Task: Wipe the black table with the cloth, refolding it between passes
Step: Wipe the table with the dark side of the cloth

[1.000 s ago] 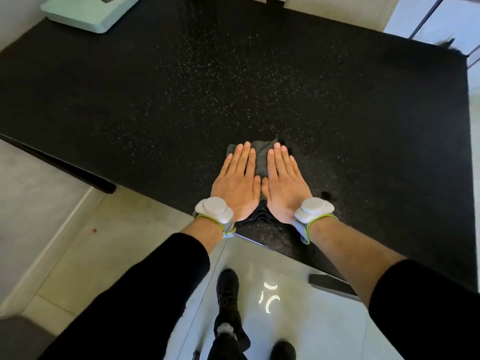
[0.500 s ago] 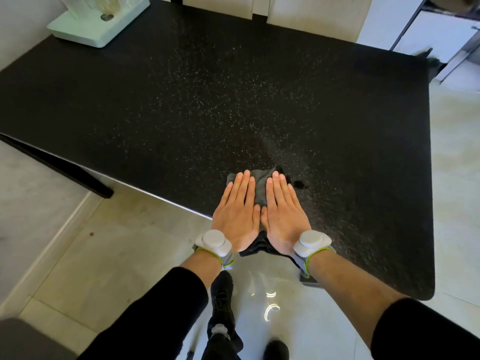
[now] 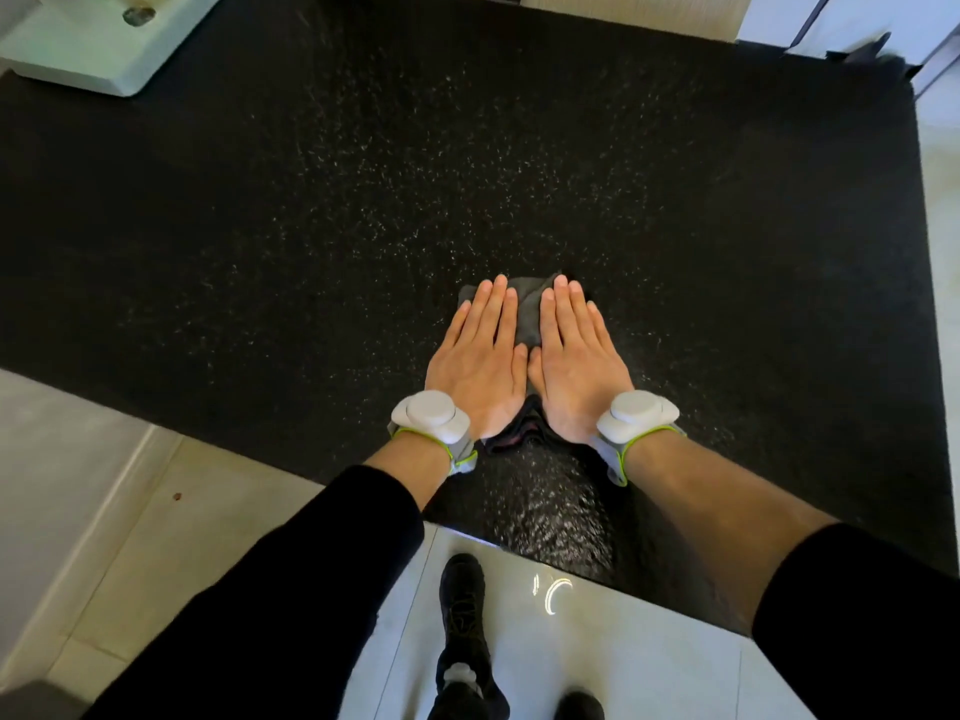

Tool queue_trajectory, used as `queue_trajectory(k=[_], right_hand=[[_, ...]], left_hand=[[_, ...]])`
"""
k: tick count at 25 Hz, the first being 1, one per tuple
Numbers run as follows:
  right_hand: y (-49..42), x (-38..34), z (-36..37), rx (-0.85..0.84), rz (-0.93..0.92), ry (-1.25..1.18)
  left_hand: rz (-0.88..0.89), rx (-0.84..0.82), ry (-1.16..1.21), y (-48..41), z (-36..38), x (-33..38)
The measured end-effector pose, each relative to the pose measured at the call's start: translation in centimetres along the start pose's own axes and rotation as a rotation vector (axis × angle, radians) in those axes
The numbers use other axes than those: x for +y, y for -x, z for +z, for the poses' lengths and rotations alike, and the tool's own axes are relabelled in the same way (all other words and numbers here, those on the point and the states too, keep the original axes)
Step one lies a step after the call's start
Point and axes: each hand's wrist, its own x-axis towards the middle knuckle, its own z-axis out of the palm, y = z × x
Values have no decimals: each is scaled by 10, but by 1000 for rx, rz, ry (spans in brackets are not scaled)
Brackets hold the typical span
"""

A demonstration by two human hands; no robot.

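The black speckled table (image 3: 260, 226) fills most of the head view. A small folded grey cloth (image 3: 527, 317) lies on it near the front edge. My left hand (image 3: 480, 361) and my right hand (image 3: 576, 366) press flat on the cloth side by side, fingers straight and pointing away from me. Only the cloth's far end, a strip between the hands and a dark fold by the wrists show. A shiny wet streak (image 3: 550, 506) runs from the wrists back to the table's near edge.
A pale green-white base (image 3: 88, 49) stands on the far left corner of the table. A light chair back (image 3: 623, 13) is behind the far edge. Below the near edge are the tiled floor and my black shoe (image 3: 462, 605).
Both hands drew the cloth back to the near edge, then slid it forward onto the table. A wet streak now lies behind them.
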Motion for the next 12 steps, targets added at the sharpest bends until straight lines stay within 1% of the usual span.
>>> queue_trajectory(k=[3, 7, 10, 12], right_hand=[[-42, 8, -2, 16, 19, -11], [-100, 24, 0, 37, 98, 4], [-120, 29, -1, 55, 110, 17], [-119, 29, -2, 41, 98, -3]], left_hand=[[21, -4, 5, -44, -2, -16], [55, -13, -12, -111, 3, -33], [63, 20, -36, -133, 3, -39], [72, 12, -23, -134, 4, -38]])
